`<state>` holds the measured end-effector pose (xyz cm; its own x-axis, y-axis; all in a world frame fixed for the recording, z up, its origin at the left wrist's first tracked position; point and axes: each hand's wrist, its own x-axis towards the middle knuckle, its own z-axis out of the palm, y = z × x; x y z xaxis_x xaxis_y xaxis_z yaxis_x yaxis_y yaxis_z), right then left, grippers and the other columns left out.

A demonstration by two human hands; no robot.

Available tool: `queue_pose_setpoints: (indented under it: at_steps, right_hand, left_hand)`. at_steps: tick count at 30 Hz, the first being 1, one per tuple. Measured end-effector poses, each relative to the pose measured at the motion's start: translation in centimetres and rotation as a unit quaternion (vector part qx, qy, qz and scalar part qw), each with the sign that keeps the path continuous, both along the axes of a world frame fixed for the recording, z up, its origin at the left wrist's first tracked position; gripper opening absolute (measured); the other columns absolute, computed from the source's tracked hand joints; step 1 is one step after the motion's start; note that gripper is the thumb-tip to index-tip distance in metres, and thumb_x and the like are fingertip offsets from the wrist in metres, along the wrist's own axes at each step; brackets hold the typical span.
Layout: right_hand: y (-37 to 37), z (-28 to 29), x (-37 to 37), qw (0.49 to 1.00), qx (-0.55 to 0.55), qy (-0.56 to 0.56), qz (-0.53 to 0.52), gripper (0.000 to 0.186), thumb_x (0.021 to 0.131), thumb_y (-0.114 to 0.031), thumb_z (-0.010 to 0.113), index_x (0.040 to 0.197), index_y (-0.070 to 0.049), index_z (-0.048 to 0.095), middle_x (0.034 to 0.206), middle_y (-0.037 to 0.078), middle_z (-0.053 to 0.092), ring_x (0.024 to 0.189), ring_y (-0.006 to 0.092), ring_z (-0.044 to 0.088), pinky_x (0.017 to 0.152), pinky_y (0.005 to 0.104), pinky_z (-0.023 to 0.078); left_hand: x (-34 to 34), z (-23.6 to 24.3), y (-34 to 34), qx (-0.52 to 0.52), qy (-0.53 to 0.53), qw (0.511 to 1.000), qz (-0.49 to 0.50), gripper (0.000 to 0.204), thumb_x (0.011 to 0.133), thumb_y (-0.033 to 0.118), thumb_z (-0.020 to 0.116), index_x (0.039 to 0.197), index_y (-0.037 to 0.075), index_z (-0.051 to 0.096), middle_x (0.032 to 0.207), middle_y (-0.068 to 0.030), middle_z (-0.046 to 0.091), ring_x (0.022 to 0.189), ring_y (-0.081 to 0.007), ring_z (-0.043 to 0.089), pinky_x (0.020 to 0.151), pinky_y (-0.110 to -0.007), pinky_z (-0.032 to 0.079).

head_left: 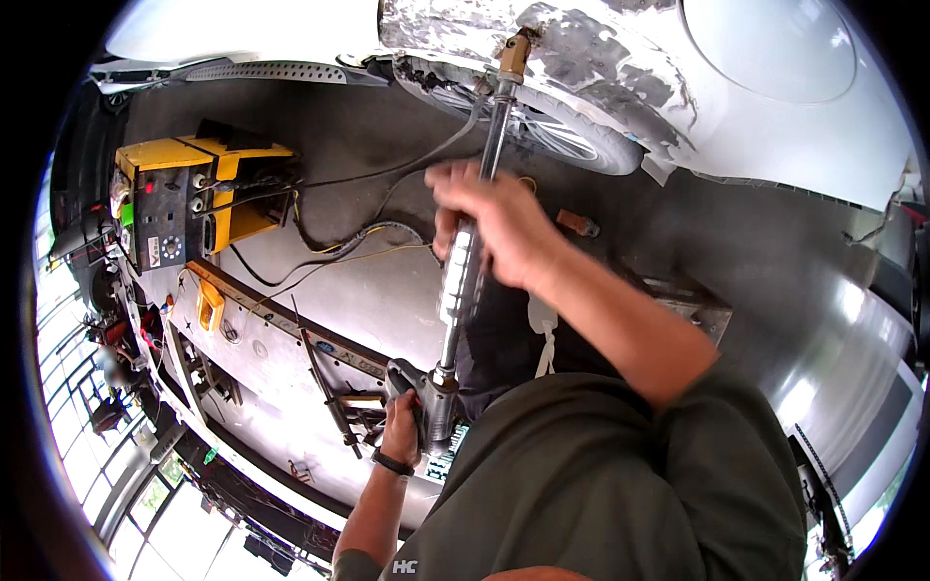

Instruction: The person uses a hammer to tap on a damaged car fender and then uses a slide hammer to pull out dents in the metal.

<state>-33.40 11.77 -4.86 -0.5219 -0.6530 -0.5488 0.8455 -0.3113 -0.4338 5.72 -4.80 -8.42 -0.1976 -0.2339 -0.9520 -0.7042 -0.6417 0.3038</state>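
A slide hammer dent puller (496, 136) runs from the car's scraped panel (581, 63) down toward my body. Its brass-coloured tip touches the bare, patchy metal above the wheel. At the near end, my left hand (403, 426) is closed around the dark pistol-style handle (439, 412). My right hand (509, 228), smeared by motion, has its fingers curled round the upper part of the silver sliding weight (461, 281) midway along the rod. The lower end of the weight shows below that hand.
A yellow and grey welding machine (165, 218) stands on the floor at left, its dark cables (358, 242) trailing toward the car wheel (581, 136). Near it lie a long bar (291, 324) and a yellow object (209, 306). An orange-brown block (577, 223) lies right of my right hand.
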Motion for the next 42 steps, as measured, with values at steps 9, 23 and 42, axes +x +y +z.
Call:
queue_pose_setpoints:
  at_steps: [9,23,42]
  right_hand:
    - [-3.6,-1.7,8.7,0.996,0.039,0.044,-0.069,0.014,0.095,-0.012,0.069,0.104,-0.004,0.062,0.082,0.005,0.064,0.073,0.0147,0.064,0.07,0.0339,0.056]
    - [-10.6,-2.3,6.8,0.98,0.087,0.087,-0.158,0.029,0.091,-0.017,0.072,0.107,-0.004,0.052,0.103,0.008,0.064,0.094,0.0135,0.059,0.083,0.0305,0.047]
    - [-8.4,0.4,7.2,0.994,0.064,0.064,-0.055,0.019,0.094,-0.009,0.069,0.097,-0.008,0.051,0.09,0.008,0.067,0.087,0.0123,0.062,0.076,0.0292,0.047]
  left_hand:
    - [-3.9,0.2,-4.3,0.097,0.033,0.994,-0.026,0.037,0.105,0.038,0.053,0.119,0.004,0.058,0.106,-0.011,0.065,0.098,-0.0212,0.069,0.088,-0.038,0.058]
    - [-8.1,-0.2,-15.5,-0.37,0.179,0.911,-0.019,0.042,0.1,0.019,0.056,0.136,-0.001,0.048,0.123,-0.0137,0.061,0.102,-0.0235,0.061,0.096,-0.035,0.051]
    - [-9.3,3.6,-11.4,-0.021,0.02,0.986,-0.166,0.047,0.107,0.044,0.044,0.115,0.003,0.067,0.095,-0.0068,0.07,0.079,-0.0167,0.068,0.071,-0.032,0.058]
